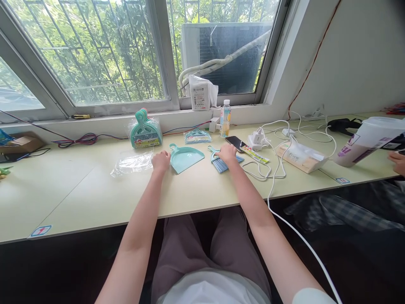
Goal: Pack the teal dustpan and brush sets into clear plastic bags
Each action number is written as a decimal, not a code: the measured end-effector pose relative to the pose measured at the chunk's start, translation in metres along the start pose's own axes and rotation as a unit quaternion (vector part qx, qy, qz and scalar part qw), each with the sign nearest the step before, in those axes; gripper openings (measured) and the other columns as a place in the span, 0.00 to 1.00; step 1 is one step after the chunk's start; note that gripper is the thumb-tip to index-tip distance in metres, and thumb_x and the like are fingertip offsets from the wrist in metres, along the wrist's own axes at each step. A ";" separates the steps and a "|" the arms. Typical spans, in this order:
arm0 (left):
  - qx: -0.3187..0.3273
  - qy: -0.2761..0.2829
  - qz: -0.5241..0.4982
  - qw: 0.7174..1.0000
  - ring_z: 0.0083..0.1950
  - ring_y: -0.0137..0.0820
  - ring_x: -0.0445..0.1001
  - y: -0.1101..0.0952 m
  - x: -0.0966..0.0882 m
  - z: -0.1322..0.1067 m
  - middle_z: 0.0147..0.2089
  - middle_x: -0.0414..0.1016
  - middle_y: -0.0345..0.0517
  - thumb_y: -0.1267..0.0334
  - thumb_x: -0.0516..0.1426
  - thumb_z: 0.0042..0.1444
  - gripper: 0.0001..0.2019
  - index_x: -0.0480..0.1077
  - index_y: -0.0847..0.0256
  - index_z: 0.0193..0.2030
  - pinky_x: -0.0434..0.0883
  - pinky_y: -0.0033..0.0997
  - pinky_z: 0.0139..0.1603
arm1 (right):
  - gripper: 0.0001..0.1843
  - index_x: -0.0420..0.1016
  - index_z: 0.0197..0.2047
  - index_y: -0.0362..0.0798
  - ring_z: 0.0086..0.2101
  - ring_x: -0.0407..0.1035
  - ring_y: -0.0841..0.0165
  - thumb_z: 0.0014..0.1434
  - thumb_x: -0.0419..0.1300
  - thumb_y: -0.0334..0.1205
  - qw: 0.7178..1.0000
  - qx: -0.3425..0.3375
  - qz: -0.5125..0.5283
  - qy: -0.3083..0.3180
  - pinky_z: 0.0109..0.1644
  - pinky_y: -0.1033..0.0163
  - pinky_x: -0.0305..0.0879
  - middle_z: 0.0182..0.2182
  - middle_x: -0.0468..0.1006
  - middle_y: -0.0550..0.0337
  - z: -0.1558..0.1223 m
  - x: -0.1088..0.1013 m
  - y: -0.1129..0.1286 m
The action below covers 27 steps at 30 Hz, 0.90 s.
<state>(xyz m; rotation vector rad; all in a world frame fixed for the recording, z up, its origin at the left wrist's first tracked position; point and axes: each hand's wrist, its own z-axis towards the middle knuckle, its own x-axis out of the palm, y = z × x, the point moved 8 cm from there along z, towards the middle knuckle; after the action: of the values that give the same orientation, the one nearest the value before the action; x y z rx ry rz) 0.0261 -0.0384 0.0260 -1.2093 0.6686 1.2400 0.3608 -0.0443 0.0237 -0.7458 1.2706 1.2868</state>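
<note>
Surface: I sit at a long pale table (95, 198) under a barred window (95, 50); trees outside.
Left hand (160, 161): loosely curled, fingers down on the table, just beside the handle end of the dustpan (185, 158). It grips nothing.
Right hand (227, 153): rests on top of the brush (219, 161); I cannot tell whether my fingers close round the handle or only press on it.
Dustpan: teal, flat on the table between my hands, mouth toward the brush.
Brush: blue bristles point toward me, just right of the dustpan.
Near: empty clear bag (133, 163) left of my left hand; packed sets (144, 134) by the sill; phone (236, 143) and white cable (278, 169) close to my right hand; bottle (225, 119) behind.
Other person: a hand (398, 162) at the right edge, near a large cup (367, 141).
Risk: I judge the cable loops the hazard; a wide sweep could snag them and drag the phone.
Risk 2: the light dustpan could skid if nudged unheld.
</note>
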 end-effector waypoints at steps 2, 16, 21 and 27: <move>-0.006 0.018 0.012 1.000 0.47 0.46 0.76 0.000 0.001 0.000 0.45 0.79 0.59 0.50 0.46 0.64 0.22 0.77 0.60 0.46 0.70 0.39 0.44 | 0.22 0.79 0.45 0.40 0.52 0.66 0.51 0.54 0.65 0.49 1.000 -0.005 -0.006 0.021 0.49 0.55 0.65 0.49 0.74 0.39 -0.001 0.003 0.002; 0.282 0.074 0.007 0.957 0.42 0.40 0.75 -0.098 0.028 -0.066 0.38 0.77 0.53 0.56 0.45 0.66 0.19 0.75 0.60 0.38 0.67 0.35 0.44 | 0.13 0.79 0.42 0.48 0.52 0.65 0.57 0.56 0.60 0.44 0.995 -0.030 0.084 -0.045 0.51 0.59 0.64 0.48 0.73 0.49 -0.002 -0.001 0.010; 0.318 -0.088 -0.110 0.938 0.61 0.44 0.65 -0.108 -0.002 -0.071 0.58 0.70 0.55 0.56 0.51 0.64 0.14 0.72 0.58 0.50 0.59 0.44 0.62 | 0.12 0.80 0.41 0.51 0.52 0.65 0.60 0.57 0.60 0.45 0.987 -0.123 0.102 0.007 0.51 0.61 0.63 0.46 0.74 0.53 -0.012 0.014 0.043; 0.159 0.036 -0.270 0.949 0.64 0.45 0.63 -0.054 0.034 -0.023 0.64 0.60 0.60 0.58 0.65 0.50 0.29 0.67 0.60 0.58 0.63 0.45 0.62 | 0.12 0.82 0.40 0.55 0.50 0.67 0.62 0.57 0.61 0.48 0.976 -0.176 0.126 0.038 0.47 0.63 0.63 0.46 0.76 0.57 -0.017 0.018 0.055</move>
<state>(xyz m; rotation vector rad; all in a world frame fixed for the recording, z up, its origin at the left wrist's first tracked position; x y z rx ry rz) 0.0910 -0.0417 0.0056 -1.0718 0.5163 0.6073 0.3008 -0.0442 0.0160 -0.9093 1.2416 1.7331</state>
